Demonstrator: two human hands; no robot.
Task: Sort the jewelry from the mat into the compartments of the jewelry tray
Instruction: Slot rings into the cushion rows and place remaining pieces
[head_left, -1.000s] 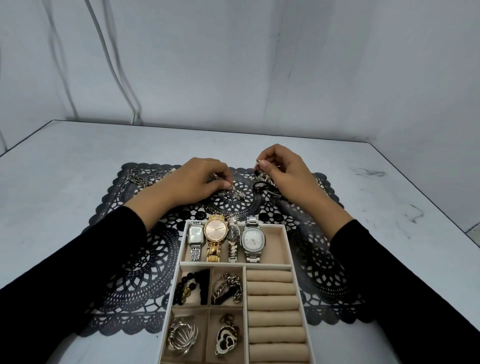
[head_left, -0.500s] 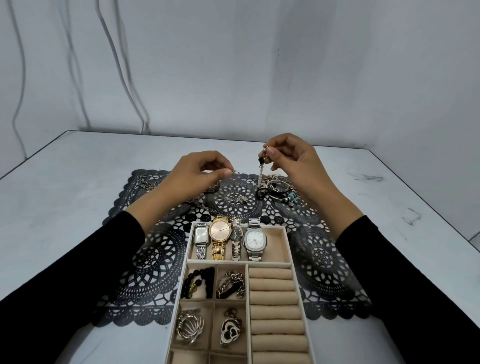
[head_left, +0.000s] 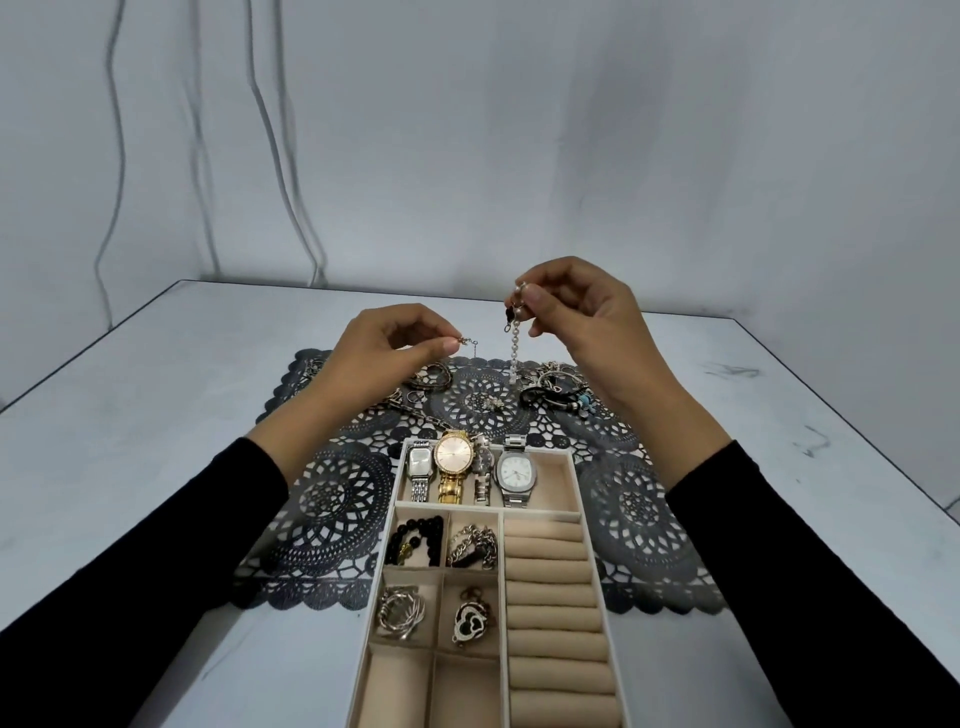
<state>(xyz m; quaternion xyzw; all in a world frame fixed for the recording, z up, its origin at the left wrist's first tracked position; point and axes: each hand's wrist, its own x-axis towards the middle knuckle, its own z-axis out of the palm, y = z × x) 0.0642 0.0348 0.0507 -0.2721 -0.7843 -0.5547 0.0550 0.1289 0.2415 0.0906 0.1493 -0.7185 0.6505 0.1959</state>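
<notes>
Cream jewelry tray (head_left: 576, 488): four watches (head_left: 453, 462), four small cells filled. Black lace mat (head_left: 332, 499): several pieces (head_left: 558, 387) remain. Left hand (head_left: 387, 345) pinches what seems a fine chain (head_left: 466, 341); right hand (head_left: 587, 312) pinches beaded silver bracelet (head_left: 514, 353), dangling above mat

Single head cam, wide-angle, fwd & down, close over tray (head_left: 576, 486) and mat (head_left: 337, 493)

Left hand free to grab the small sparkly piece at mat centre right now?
Probably not yet. The left hand pinches a thin chain, so its grip is taken. The sparkly piece itself lies uncovered on the mat.
</notes>
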